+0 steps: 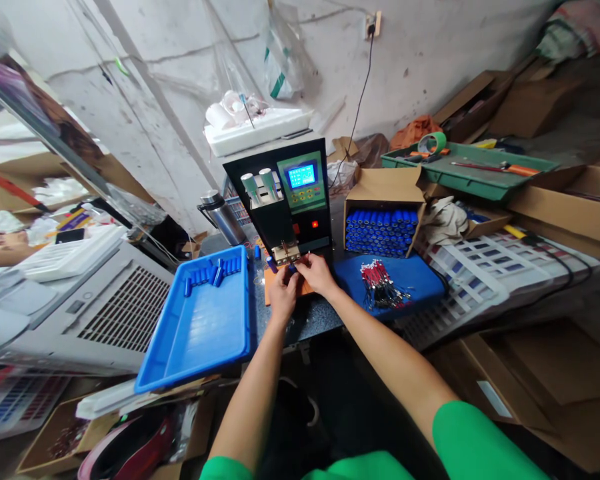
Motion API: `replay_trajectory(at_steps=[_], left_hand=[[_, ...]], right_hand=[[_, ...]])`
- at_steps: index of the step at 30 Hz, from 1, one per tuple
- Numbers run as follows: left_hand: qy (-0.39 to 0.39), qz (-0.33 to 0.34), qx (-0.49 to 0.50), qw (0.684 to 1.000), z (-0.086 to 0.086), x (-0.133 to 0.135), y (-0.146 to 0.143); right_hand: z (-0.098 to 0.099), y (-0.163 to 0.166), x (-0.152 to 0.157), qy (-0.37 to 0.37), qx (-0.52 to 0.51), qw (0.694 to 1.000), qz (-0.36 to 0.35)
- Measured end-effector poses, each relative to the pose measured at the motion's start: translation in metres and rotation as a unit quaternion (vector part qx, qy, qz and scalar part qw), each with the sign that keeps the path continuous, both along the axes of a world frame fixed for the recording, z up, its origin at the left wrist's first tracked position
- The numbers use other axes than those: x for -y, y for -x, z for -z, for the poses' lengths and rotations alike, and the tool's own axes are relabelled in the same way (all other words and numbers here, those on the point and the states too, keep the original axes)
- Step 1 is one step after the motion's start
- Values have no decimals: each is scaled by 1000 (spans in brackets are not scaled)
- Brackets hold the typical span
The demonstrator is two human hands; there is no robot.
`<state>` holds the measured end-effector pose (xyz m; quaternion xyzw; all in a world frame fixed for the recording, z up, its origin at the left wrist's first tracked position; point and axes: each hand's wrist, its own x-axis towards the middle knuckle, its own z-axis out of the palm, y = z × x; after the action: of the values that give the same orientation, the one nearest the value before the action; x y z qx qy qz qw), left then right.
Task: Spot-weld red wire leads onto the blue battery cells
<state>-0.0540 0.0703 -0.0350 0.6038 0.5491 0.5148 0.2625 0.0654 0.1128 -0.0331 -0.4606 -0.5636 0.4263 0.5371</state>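
My left hand (283,295) is closed in a pinch just below the electrode tips (287,252) of a black spot welder (300,230) with a lit blue display. Between its fingertips a bit of a blue battery cell (293,269) shows. Against the same spot, my right hand (319,275) pinches from the other side; whatever is in its fingers is too small to make out. Another blue cell (271,265) stands beside my left fingers. Under both hands lies an orange board (269,285). Several wire leads with red and black strands (380,283) lie in a bunch to the right.
On the left sits a blue tray (205,333) with several blue cells at its far end. Behind the leads, a cardboard box (383,190) holds stacked cells. A steel flask (223,217) stands left of the welder. Further right is a green tray (473,170) with tools.
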Motion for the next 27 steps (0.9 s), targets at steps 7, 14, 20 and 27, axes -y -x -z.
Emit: replay_trajectory(at_steps=[7,14,20,27], left_hand=[[3,-8,-13,1000,1,-1,1],[1,-16,-12,1000,4,-1,1],[1,-18,-12,1000,6,-1,1],[-4,-16,-11,1000,7,-2,2]], right_hand=[[-3,-1,2,-4,3,1000,-1],[-2,0,2,0,7,1000,7],[-2,-1,3,-4,8,1000,3],[2,-2,1,-9,3,1000,-1]])
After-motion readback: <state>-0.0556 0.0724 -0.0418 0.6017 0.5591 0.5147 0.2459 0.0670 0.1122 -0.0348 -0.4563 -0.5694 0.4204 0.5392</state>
